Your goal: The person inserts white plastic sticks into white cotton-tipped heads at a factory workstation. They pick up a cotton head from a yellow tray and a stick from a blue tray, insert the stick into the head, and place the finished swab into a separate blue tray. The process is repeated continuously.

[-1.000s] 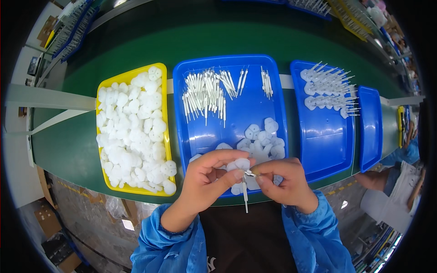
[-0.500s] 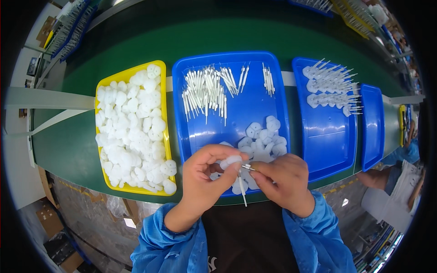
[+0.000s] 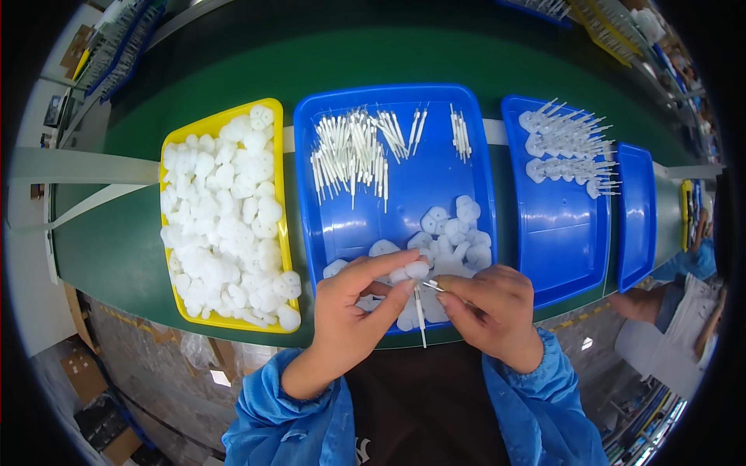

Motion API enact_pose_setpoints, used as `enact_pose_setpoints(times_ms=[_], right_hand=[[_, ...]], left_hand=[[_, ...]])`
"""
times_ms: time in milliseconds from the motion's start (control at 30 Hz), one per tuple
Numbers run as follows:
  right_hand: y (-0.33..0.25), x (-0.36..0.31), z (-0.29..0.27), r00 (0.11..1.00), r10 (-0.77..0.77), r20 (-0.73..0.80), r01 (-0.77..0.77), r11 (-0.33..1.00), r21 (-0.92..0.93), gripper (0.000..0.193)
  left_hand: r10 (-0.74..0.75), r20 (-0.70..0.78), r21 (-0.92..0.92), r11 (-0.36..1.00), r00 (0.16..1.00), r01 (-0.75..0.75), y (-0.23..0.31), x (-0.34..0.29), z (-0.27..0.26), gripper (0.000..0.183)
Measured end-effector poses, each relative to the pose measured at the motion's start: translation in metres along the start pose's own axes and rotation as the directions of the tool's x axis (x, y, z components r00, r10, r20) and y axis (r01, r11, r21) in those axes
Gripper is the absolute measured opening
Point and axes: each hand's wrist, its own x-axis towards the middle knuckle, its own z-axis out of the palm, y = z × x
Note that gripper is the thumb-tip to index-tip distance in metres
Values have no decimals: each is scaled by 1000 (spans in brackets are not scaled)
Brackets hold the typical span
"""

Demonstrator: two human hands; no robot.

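Over the near edge of the middle blue tray (image 3: pixel 342 225), my left hand (image 3: pixel 353 299) pinches a white lobed plastic piece (image 3: pixel 417 269) between thumb and fingers. A thin white rod (image 3: pixel 420 314) points down from beneath that piece, toward my body. My right hand (image 3: pixel 497 311) is closed on a slim metallic tip (image 3: pixel 433 286) held against the top of the rod; its full shape is hidden by my fingers. Loose lobed pieces (image 3: pixel 451 233) lie in the tray around and under my hands. At the tray's far side is a pile of white rods (image 3: pixel 350 155).
To the left, a yellow tray (image 3: pixel 285 225) is heaped with white lobed pieces. A blue tray (image 3: pixel 556 241) on the right carries rows of rods joined to lobed pieces (image 3: pixel 563 140). Beyond it is a narrower blue tray (image 3: pixel 637 210). All stand on a green bench (image 3: pixel 388 54).
Both hands have shifted slightly to the right with the lobed piece and rod. The lobed piece now shows more between my left fingertips, and the rod hangs more upright.
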Motion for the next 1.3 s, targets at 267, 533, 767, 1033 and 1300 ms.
enact_pose_setpoints(times_ms=[267,533,767,1033,1300], right_hand=[[-2,2,-5,988,137,77,-146,980,134,18],[-14,6,0,984,172,45,-175,983,60,14],[-5,16,5,980,181,82,-189,977,101,13],[-13,12,15,995,-94,-37,76,937,-342,17],[2,12,16,998,-66,-22,64,993,-97,14]], left_hand=[[69,51,160,984,996,-76,1,3,-10,39],[279,24,420,869,960,-263,3,8,-2,45],[325,43,476,825,945,-305,2,9,-5,46],[327,54,557,774,943,-300,4,5,-4,46],[269,59,537,803,961,-257,9,1,-3,45]])
